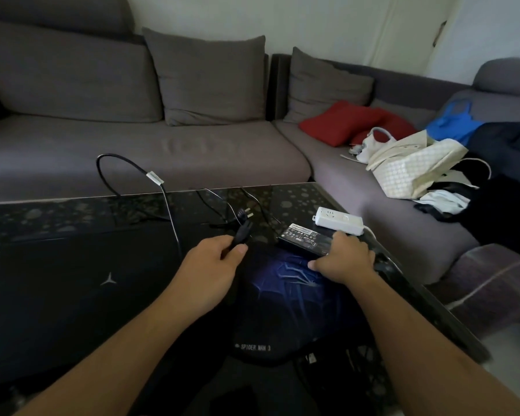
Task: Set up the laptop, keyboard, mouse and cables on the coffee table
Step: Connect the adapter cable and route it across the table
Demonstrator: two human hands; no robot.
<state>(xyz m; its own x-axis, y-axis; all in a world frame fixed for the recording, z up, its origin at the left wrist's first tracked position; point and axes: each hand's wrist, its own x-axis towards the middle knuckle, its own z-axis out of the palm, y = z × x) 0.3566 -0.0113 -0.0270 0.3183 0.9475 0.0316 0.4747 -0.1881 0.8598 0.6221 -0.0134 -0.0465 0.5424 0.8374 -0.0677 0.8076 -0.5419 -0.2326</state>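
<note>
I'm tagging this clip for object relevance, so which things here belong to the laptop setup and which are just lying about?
Part of the job:
closed laptop
power adapter, under the right hand
power cord connector, in the left hand
power strip
mouse pad

Just lying about:
red cushion
white bag
blue bag

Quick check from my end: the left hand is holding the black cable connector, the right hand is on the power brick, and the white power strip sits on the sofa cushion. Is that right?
Not quite. The white power strip lies on the coffee table, just beyond the power brick, not on the sofa. The head view shows it. The rest holds: left hand holds the black cable connector, right hand on the brick.
</note>
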